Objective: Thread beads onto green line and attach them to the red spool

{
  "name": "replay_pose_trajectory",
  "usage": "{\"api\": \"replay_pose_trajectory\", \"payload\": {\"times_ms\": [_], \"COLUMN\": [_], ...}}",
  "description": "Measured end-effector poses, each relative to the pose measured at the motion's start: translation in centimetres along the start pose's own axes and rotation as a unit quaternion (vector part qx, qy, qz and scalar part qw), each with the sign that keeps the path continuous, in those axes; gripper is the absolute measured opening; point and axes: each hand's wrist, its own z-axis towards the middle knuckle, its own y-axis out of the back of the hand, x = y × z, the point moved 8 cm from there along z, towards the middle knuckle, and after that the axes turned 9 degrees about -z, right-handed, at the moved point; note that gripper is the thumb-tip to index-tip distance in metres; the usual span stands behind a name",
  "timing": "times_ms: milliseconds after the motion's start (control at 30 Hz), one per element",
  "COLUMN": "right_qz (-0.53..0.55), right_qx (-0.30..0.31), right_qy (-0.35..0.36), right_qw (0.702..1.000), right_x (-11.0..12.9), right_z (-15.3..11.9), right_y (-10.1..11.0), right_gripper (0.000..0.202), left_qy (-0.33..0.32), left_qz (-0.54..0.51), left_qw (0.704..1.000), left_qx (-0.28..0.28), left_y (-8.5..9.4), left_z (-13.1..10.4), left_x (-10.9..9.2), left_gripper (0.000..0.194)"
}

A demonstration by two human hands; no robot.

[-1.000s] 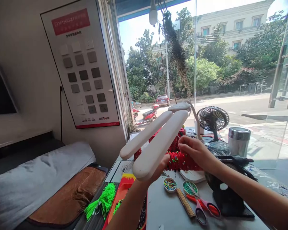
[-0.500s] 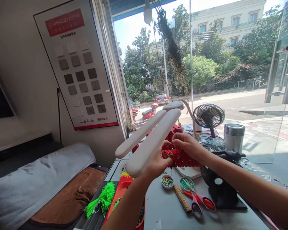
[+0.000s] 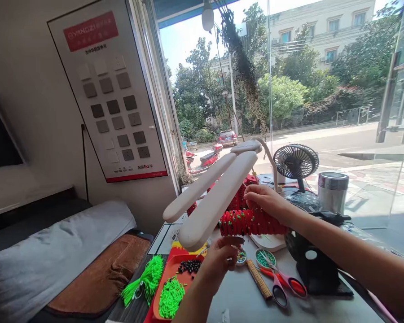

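Observation:
A roll wrapped in red cord with small coloured beads lies horizontally below the white lamp arms. My right hand is at the roll's upper side, its fingers pinched together on something I cannot make out. Below the roll's left part, my left hand is apart from it, fingers curled together; what they hold, if anything, is too small to tell. A bowl of mixed beads is partly hidden behind my left hand. A bowl of green beads stands to its right.
Scissors and a brown stick lie at the front. An orange tray holds green and black pieces, beside a green tassel bundle. A black fan and a metal canister stand at the right rear.
My left hand has moved down and away from the red roll, uncovering its left part and the tray's contents. My right hand stays at the roll's upper side.

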Motion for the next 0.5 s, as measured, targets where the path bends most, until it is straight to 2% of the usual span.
{"api": "replay_pose_trajectory", "payload": {"times_ms": [100, 233, 367, 500], "right_qz": [-0.001, 0.002, 0.005, 0.008], "right_qx": [-0.001, -0.002, -0.001, -0.001], "right_qy": [-0.001, 0.001, 0.002, -0.006], "right_qw": [1.0, 1.0, 1.0, 1.0], "right_x": [-0.2, -0.5, -0.4, -0.4], "right_z": [0.1, 0.2, 0.2, 0.0], "right_y": [0.0, 0.0, 0.0, 0.0], "right_gripper": [0.03, 0.031, 0.03, 0.029], "left_qy": [-0.001, -0.016, 0.004, 0.045], "left_qz": [0.016, 0.03, 0.014, 0.026], "left_qw": [1.0, 0.999, 0.999, 0.996], "left_qx": [0.012, 0.019, 0.035, 0.073], "left_y": [-0.2, 0.0, 0.4, 0.8], "left_z": [0.0, 0.7, 2.3, 4.5], "left_x": [-0.2, 0.6, 1.7, 2.1], "left_gripper": [0.022, 0.025, 0.023, 0.011]}}
